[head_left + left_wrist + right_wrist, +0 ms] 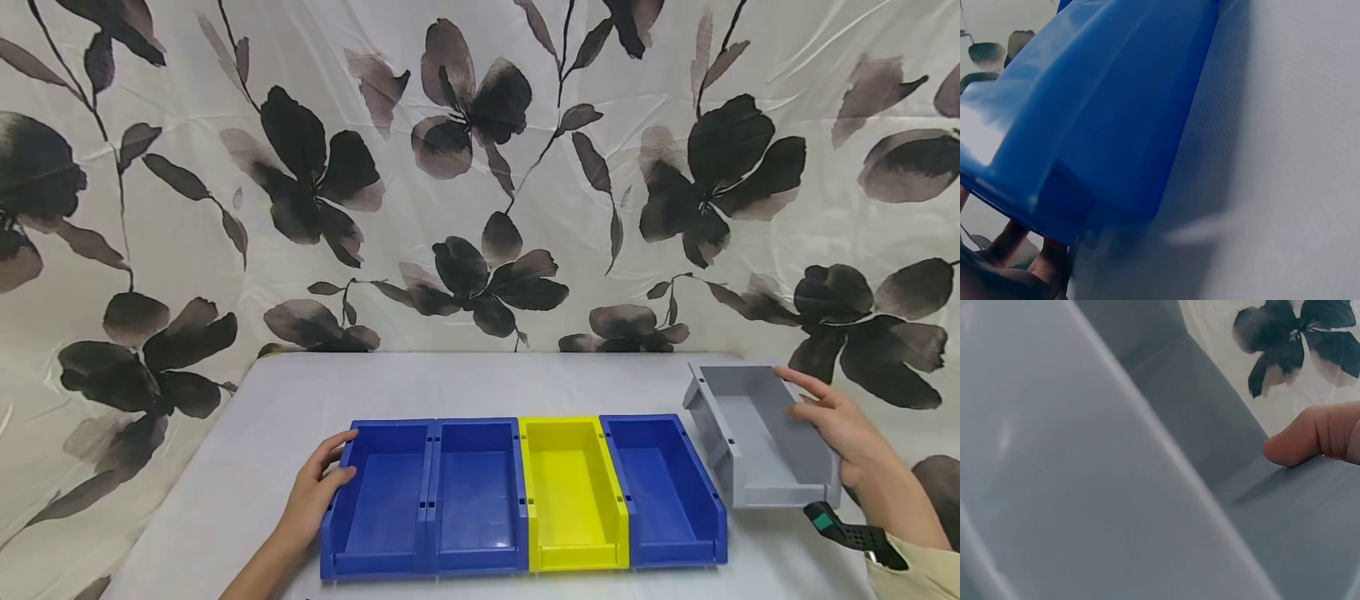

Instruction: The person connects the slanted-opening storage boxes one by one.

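A row of joined plastic storage bins stands on the table: a leftmost blue bin, a second blue bin, a yellow bin and a right-hand blue bin. My left hand grips the left wall of the leftmost bin near its back corner, thumb over the rim. At the right, my right hand holds a grey bin by its right wall, thumb on the inner side. The grey bin appears raised off the table, apart from the row. In the right wrist view the thumb presses its wall.
The white-covered table carries the row near its front edge. Behind it hangs a pale curtain with dark flowers. A black wrist strap is on the right wrist, just below the grey bin.
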Available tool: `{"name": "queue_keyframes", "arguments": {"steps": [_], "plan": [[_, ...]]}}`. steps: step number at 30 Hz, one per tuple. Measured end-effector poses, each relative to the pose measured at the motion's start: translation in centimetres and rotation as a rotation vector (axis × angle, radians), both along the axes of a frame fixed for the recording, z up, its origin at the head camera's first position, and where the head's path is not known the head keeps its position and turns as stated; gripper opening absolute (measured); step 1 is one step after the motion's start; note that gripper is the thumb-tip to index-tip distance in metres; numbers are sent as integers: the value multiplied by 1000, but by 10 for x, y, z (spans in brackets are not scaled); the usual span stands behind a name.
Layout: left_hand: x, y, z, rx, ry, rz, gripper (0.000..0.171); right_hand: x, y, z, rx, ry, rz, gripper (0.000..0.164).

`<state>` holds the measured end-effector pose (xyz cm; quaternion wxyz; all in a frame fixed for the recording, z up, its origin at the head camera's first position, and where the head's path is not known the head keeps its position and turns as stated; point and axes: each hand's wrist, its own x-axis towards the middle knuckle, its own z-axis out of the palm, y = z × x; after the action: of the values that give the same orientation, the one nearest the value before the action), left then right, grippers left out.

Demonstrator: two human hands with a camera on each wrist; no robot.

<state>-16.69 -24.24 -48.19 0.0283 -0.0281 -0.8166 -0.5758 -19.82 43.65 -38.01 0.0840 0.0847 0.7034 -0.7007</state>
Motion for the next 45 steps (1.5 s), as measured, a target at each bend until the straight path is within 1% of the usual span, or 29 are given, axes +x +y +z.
{"name": "queue_keyframes", "arguments": {"steps": [2, 7, 9, 15, 20, 24, 27, 34, 41, 45], "plan": [[0, -2, -1, -6, 5, 9, 48, 0, -2, -1, -21, -7, 3, 57], [1, -6, -2, -5, -5, 24, 49, -2, -7, -2, 45, -18, 22, 56], [0, -7, -2, 3, -9, 27, 49, -2, -8, -3, 49, -14, 28, 55], [-1, -9, -3, 4, -9, 36, 50, 2, -9, -7, 25, -30, 33, 55], [-2, -9, -2, -8, 5, 24, 49, 6, -10, -11, 59, -36, 28, 55], [-1, -10, -2, -18, 3, 21, 49, 7, -10, -13, 41, -33, 25, 55], [-1, -10, -2, -16, -6, 23, 49, 7, -8, -14, 45, -25, 37, 56], [0, -11, -2, 13, -18, 17, 49, 4, -7, -14, 59, 9, 66, 56], [1, -11, -3, 58, -38, 17, 49, 3, -8, -15, 63, -2, 66, 56], [2, -10, -3, 60, -43, 18, 49, 4, -7, -17, 49, -14, 64, 56]]}}
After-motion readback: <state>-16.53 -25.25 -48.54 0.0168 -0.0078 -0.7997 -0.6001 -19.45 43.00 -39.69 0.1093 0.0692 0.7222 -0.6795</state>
